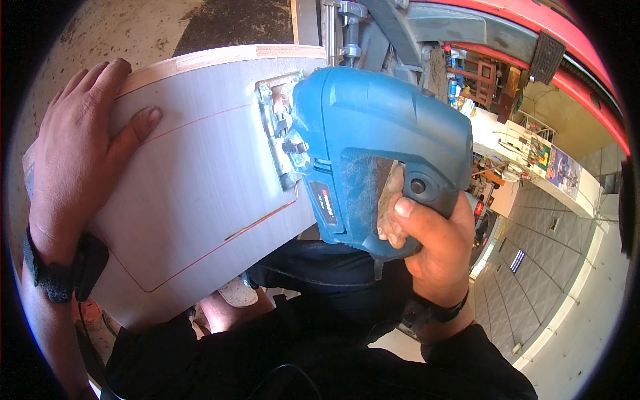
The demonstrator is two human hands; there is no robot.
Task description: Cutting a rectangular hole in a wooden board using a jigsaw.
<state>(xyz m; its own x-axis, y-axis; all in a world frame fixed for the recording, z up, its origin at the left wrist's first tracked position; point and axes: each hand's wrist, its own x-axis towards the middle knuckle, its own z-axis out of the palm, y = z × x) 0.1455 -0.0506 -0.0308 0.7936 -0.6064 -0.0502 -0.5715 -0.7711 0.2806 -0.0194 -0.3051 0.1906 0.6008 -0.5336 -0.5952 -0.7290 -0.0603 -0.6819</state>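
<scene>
While in the right hand [437, 237], blue jigsaw [383, 120] on board [193, 177].

Plastic jigsaw [387, 120], smooth matt wooden board [193, 180]

Blue jigsaw [393, 107] masking right grip [437, 233]

The handle [437, 167] is partly hiding the fingers [390, 230], while the saw is covering some of the board's [193, 180] right edge. The left grip [77, 143] is concealing some of its left edge. The picture's near edge is cutting off the left forearm [48, 333]. Far right, articles [513, 148] on a white counter [581, 193] are appearing too small to identify.
</scene>
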